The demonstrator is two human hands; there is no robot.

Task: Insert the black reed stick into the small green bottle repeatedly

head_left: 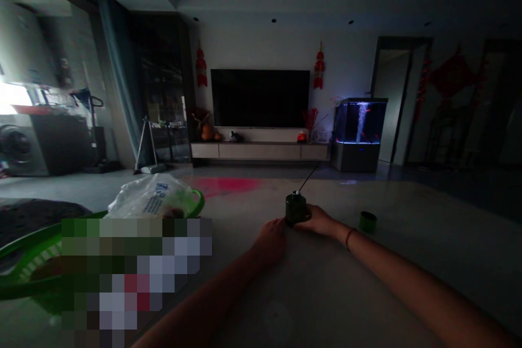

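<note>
My right hand (pixel 318 221) is wrapped around the lower right side of a dark green jar (pixel 295 209), its fingers closed on it. A thin dark stick (pixel 308 178) slants up and to the right out of the jar's narrow, pale neck. At the jar's lower left is my left hand (pixel 272 236), fingers bent and together, with the fingertips against the base; part of its grip is hidden. To the right of both hands, a short green cup-like piece (pixel 367 221) stands by itself on the pale tabletop (pixel 326 288).
On the left, a green plastic basket (pixel 198 204) holds a white plastic bag (pixel 153 196); a pixelated patch covers part of it. Beyond the table are a low TV cabinet (pixel 259 151), a television (pixel 260 98) and a lit fish tank (pixel 361 122). The room is dim.
</note>
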